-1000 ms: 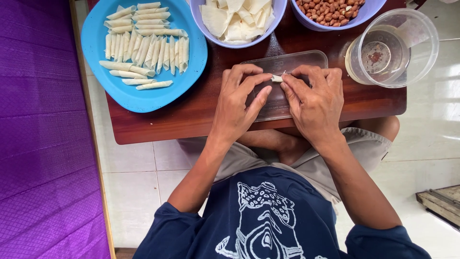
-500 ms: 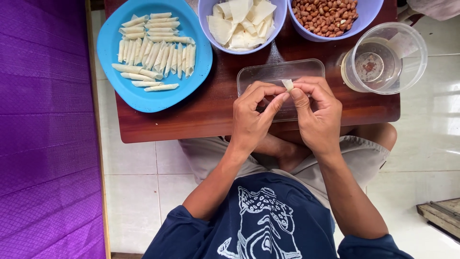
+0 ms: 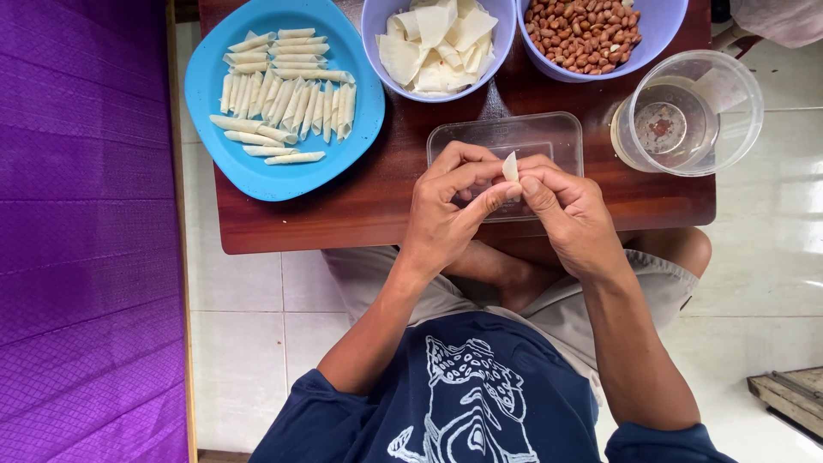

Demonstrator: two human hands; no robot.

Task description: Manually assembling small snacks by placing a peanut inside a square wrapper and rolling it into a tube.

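Observation:
Both my hands meet over a clear rectangular plastic tray (image 3: 549, 133) on a small brown wooden table (image 3: 377, 206). My left hand (image 3: 450, 210) and my right hand (image 3: 570, 210) pinch a small pale pastry wrapper (image 3: 511, 167) between their fingertips; it stands upright, partly rolled. Whether anything is inside the wrapper is hidden by my fingers. Behind the tray stand a lilac bowl of pale wrapper squares (image 3: 437, 43) and a lilac bowl of brown peanuts (image 3: 587, 30).
A blue plate (image 3: 257, 163) at the table's left holds several finished rolled pastries (image 3: 287, 90). A clear round cup (image 3: 690, 116) with liquid stands at the right. Purple cloth (image 3: 77, 240) covers the left side. White floor tiles (image 3: 771, 257) surround the table; my crossed legs lie under it.
The camera view shifted so the table sits lower in frame. My fingers have worked the wrapper, which now sticks up more plainly between both hands' fingertips.

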